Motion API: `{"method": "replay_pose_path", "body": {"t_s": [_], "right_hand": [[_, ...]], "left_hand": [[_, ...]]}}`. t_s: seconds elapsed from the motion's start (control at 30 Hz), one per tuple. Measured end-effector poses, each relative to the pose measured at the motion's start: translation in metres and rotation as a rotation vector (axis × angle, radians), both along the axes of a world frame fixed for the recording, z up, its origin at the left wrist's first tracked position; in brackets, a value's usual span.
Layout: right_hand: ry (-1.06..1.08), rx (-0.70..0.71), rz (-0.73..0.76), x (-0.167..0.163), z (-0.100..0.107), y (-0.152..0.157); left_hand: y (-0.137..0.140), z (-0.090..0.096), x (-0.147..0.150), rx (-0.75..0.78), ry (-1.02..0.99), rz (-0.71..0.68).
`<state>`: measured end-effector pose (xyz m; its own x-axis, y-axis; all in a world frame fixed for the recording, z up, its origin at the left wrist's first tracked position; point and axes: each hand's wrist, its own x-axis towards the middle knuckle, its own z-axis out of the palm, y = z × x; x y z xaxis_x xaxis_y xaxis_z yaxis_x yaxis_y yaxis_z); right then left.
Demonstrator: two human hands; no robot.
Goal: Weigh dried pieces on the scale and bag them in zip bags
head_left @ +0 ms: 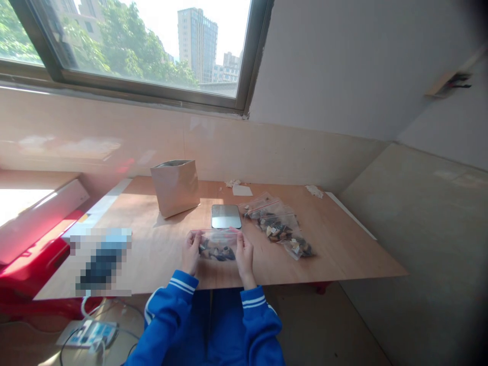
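Between my two hands is a clear zip bag (217, 249) with dark and brown pieces in it. My left hand (191, 249) pinches its upper left corner, and my right hand (244, 251) grips the upper right corner. The bag's pinkish zip edge runs across the top from hand to hand. Just beyond it lies a flat square scale (226, 217) with a shiny top. To the right of the scale, several similar filled zip bags (279, 227) lie overlapping in a row. What the pieces in the bags are, I cannot tell.
An upright brown paper bag (175, 188) with an open top stands behind my left hand. Crumpled paper (314, 191) and a white slip (242, 190) lie toward the table's back. A blurred-out item (102, 259) is at the left; a power strip (89, 333) sits below.
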<state>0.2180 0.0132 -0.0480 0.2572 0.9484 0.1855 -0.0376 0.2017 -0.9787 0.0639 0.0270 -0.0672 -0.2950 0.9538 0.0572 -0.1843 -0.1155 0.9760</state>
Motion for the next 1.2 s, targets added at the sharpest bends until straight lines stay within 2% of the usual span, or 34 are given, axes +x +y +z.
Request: {"method": "replay_pose_path", "body": {"t_s": [0.1, 0.17, 0.23, 0.33, 0.47, 0.63, 0.7, 0.87, 1.2], "right_hand": [[-0.010, -0.030, -0.169, 0.018, -0.015, 0.007], [0.009, -0.046, -0.265, 0.031, -0.022, 0.011], [-0.011, -0.031, -0.287, 0.038, -0.028, 0.013], [-0.086, 0.007, -0.223, 0.031, -0.034, 0.015], [-0.118, -0.032, -0.079, 0.011, -0.040, 0.018], [-0.048, -0.063, -0.017, 0.006, -0.047, 0.022], [-0.091, -0.037, -0.033, 0.005, -0.052, 0.023], [-0.055, -0.036, -0.223, 0.000, -0.064, 0.027], [0.004, -0.040, -0.245, 0.007, -0.066, 0.027]], "left_hand": [[0.011, -0.014, -0.016, 0.024, 0.032, 0.259], [0.018, -0.022, -0.029, 0.005, 0.020, 0.314], [0.023, -0.026, -0.037, -0.011, 0.015, 0.254], [0.022, -0.028, -0.031, -0.014, 0.001, 0.146], [0.019, -0.030, -0.008, 0.008, 0.009, 0.098], [0.019, -0.032, 0.002, 0.022, 0.047, 0.063], [0.020, -0.031, 0.001, 0.035, 0.084, 0.028], [0.021, -0.029, -0.001, 0.018, 0.043, -0.056], [0.019, -0.033, -0.002, -0.041, -0.017, -0.045]]}}
